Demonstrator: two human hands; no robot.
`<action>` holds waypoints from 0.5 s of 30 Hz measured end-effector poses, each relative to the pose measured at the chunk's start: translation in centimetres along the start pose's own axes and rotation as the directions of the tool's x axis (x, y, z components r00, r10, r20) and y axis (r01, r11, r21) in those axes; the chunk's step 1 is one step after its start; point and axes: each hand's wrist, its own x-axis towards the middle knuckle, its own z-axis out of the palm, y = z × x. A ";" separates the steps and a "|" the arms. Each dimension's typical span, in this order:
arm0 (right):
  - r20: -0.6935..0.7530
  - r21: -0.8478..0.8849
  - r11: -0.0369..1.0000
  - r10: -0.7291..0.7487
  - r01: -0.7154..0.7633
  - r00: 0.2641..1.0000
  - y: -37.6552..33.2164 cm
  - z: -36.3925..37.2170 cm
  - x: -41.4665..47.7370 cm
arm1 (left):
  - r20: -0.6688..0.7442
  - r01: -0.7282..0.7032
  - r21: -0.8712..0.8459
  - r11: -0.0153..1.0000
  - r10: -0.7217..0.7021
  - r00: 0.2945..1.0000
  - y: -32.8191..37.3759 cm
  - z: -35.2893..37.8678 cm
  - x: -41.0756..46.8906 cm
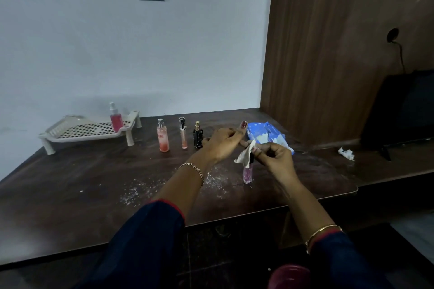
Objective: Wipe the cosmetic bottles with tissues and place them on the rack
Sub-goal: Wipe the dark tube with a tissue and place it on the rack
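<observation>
Head view: right hand (274, 157) fingers clamped on tissue (243, 156) over cap of small purple bottle (247, 172), mid tabletop (94, 183). Left hand (223, 145) fingers curled beside tissue, grip unclear. Bottle probably light, glassy, slick, tippy: hold body, not cap. Five bottles: pink bottle (116, 117) on rack (70, 135), row of three (183, 135), one in hand.

White perforated rack (89, 130) at the counter's (94, 183) far left bears one upright red bottle (116, 117). Pink bottle (163, 136), slim bottle (183, 134) and black bottle (198, 136) stand in a row. Purple bottle (247, 172) stands upright nearer, with a white tissue (245, 156) at its cap; the blue tissue pack (267, 135) lies behind.
</observation>
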 end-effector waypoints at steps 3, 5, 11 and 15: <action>0.012 0.003 1.000 -0.006 0.006 1.000 0.0 0.1 0.0 | -0.001 -0.009 0.040 0.999 0.010 1.000 0.1 -0.1 -0.1; 0.029 -0.021 1.000 -0.012 0.013 1.000 -0.1 -0.1 0.1 | 0.002 -0.006 0.049 0.999 0.006 1.000 0.2 -0.3 -0.2; 0.020 -0.229 0.973 0.024 -0.019 1.000 1.8 -1.3 -0.7 | 0.051 -0.026 0.020 0.999 0.025 0.998 -0.4 0.2 0.2; 0.021 -0.374 0.927 0.028 -0.018 0.999 2.6 -2.0 -1.2 | 0.068 -0.020 0.007 1.000 0.019 0.997 -0.2 0.4 0.7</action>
